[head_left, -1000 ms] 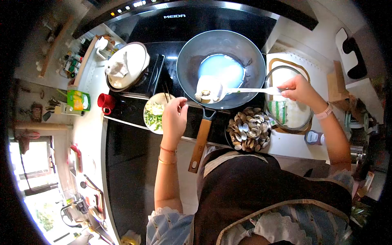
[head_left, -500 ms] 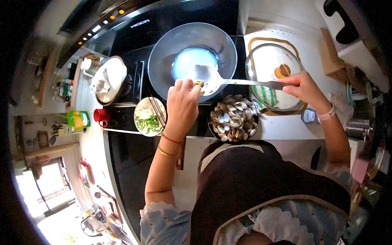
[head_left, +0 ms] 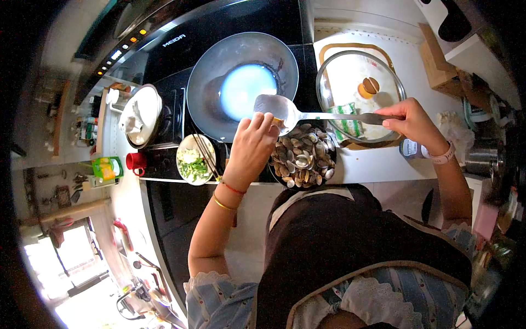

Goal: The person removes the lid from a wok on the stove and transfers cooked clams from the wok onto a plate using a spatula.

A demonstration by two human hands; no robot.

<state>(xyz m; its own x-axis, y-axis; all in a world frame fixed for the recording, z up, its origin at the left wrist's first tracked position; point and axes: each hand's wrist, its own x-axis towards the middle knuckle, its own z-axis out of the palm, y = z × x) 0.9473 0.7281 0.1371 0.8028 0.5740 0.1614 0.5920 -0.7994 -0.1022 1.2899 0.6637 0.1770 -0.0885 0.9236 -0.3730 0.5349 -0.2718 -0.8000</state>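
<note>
My right hand grips the dark handle of a metal spatula, whose blade is over the near right edge of the wok. At the blade, the fingers of my left hand are bent together over something small and yellowish, mostly hidden. Whitish, brightly lit liquid lies in the wok. Close to the spatula on the near side is a dark bowl heaped with clams. A bowl of chopped greens with chopsticks across it stands left of my left hand.
A glass lid lies on a cutting board at the right, with a green-and-white packet by it. A jar stands near the counter edge. Further left are a lidded pot and a red mug.
My left hand has moved right from beside the bowl of greens to the spatula's blade. The spatula has shifted toward the wok's near right edge. The camera view has turned.
</note>
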